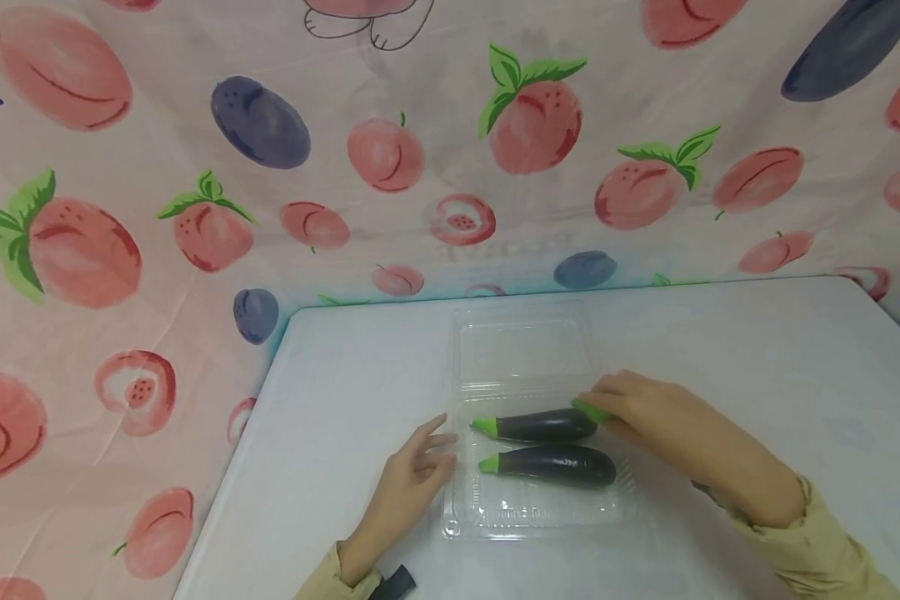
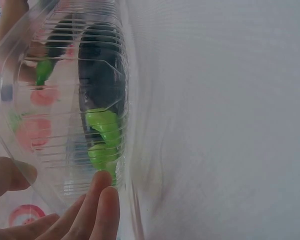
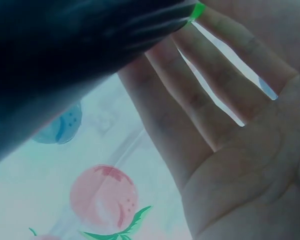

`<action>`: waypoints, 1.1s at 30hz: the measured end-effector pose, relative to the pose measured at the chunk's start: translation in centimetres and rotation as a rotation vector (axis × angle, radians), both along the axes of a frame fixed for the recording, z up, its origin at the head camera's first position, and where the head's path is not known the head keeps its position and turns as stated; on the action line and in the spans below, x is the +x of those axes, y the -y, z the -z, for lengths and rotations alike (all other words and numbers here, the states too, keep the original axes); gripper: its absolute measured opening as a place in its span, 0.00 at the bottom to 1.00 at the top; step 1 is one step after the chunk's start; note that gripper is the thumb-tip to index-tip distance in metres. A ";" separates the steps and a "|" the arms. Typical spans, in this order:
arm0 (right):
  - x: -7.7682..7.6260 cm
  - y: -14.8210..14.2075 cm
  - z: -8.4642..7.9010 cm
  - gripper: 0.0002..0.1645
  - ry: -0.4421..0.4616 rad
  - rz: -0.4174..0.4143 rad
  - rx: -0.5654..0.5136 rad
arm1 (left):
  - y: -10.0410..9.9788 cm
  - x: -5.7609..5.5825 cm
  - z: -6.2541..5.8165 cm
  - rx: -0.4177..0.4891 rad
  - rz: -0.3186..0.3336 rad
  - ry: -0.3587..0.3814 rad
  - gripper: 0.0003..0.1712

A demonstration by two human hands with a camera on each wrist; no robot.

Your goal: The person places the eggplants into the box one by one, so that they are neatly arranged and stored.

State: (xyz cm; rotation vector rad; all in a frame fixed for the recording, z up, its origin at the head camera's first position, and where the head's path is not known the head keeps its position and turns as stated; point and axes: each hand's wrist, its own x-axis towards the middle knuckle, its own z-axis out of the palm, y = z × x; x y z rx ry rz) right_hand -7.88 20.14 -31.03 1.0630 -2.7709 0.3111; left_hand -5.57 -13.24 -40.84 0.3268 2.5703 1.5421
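Lower centre: I saw the left hand (image 1: 407,482) loosely spread by the clear container (image 1: 540,523) | centre: two eggplants (image 1: 558,466) lay inside | right: right hand (image 1: 648,418) gripped a third eggplant (image 3: 75,57)

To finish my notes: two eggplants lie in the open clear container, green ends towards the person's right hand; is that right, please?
Not quite: the head view shows the green ends towards the left hand. The two eggplants do lie in the open clear container.
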 end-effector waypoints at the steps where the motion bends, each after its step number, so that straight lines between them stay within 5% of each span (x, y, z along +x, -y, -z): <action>1: 0.0 0.1 0.0 0.21 0.010 0.001 0.000 | 0.0 0.0 0.0 -0.001 -0.001 0.001 0.32; 17: 0.0 1.7 -0.7 0.23 0.048 -0.033 0.012 | 0.0 0.0 0.1 0.005 0.003 -0.005 0.32; 26: 0.2 2.3 -0.5 0.21 -0.034 -0.105 -0.016 | 0.0 0.0 0.2 0.008 0.003 -0.006 0.32; 33: 0.2 3.0 -0.7 0.20 0.030 -0.100 0.005 | 0.0 0.1 0.2 0.019 0.004 -0.011 0.32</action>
